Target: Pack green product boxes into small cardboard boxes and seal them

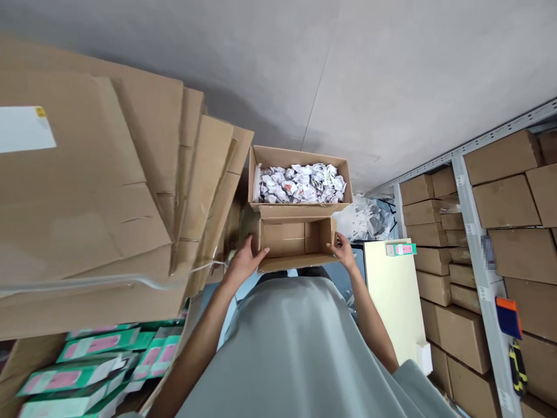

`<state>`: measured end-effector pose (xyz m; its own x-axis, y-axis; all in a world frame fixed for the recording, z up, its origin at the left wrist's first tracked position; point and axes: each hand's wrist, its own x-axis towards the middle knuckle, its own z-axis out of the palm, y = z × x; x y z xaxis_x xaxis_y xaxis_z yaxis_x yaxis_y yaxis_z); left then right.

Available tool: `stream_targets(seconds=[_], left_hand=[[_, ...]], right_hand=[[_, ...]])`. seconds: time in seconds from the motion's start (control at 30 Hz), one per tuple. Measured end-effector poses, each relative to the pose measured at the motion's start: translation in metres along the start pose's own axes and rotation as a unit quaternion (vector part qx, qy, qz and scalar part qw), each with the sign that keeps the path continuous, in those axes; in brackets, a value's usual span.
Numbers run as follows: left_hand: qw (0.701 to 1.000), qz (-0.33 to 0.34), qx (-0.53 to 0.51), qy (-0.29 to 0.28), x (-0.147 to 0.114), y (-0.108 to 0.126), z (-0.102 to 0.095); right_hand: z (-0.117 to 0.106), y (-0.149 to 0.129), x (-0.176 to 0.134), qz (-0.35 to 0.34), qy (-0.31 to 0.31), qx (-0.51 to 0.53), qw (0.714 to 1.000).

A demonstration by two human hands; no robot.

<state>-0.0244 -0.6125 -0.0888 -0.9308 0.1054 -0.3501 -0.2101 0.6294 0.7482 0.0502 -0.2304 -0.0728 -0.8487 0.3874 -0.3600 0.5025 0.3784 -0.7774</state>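
Note:
Between my two hands is a small open cardboard box [284,265] with nothing visible inside. My left hand [244,261] grips its left end, thumb over the near corner and fingers on the outer side. At the opposite end, my right hand [343,252] holds the right wall, its thumb at the near corner. Just beyond stands a larger cardboard box [300,157], filled with crumpled paper [302,183]. The small box sits close against its near side.
Flattened cardboard sheets [87,174] lean at the left, above green and pink packets [93,345]. A pale table [389,296] on the right bears one small green box [401,249]. Farther right, a metal shelf [472,226] holds stacked cartons. A plastic bag [369,217] lies by the wall.

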Motion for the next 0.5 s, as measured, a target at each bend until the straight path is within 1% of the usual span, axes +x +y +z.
stream_targets(seconds=[0.07, 0.13, 0.17, 0.23, 0.3, 0.37, 0.4, 0.43, 0.5], left_hand=[[0.998, 0.031, 0.018, 0.045, 0.004, 0.02, -0.009], [0.99, 0.103, 0.032, 0.094, 0.009, 0.047, -0.018], [0.982, 0.149, 0.04, 0.105, 0.012, 0.061, -0.022], [0.968, 0.22, 0.057, 0.105, 0.022, 0.087, -0.027], [0.96, 0.254, 0.069, 0.101, 0.033, 0.105, -0.026], [0.956, 0.261, 0.08, 0.106, 0.043, 0.113, -0.022], [0.955, 0.26, 0.084, 0.112, 0.048, 0.113, -0.019], [0.955, 0.258, 0.087, 0.118, 0.051, 0.112, -0.016], [0.955, 0.252, 0.086, 0.132, 0.057, 0.106, -0.009]], right_hand=[[-0.006, -0.006, 0.002, -0.002, 0.0, -0.028, 1.0], [-0.014, -0.018, 0.005, -0.007, 0.01, -0.058, 0.998], [-0.019, -0.027, 0.007, -0.015, 0.018, -0.073, 0.997], [-0.029, -0.051, 0.013, -0.053, 0.048, -0.103, 0.992], [-0.038, -0.082, 0.02, -0.12, 0.086, -0.138, 0.979], [-0.044, -0.117, 0.03, -0.189, 0.118, -0.172, 0.96], [-0.044, -0.135, 0.036, -0.22, 0.121, -0.182, 0.951], [-0.042, -0.153, 0.043, -0.246, 0.114, -0.191, 0.943], [-0.03, -0.185, 0.059, -0.278, 0.077, -0.215, 0.933]])
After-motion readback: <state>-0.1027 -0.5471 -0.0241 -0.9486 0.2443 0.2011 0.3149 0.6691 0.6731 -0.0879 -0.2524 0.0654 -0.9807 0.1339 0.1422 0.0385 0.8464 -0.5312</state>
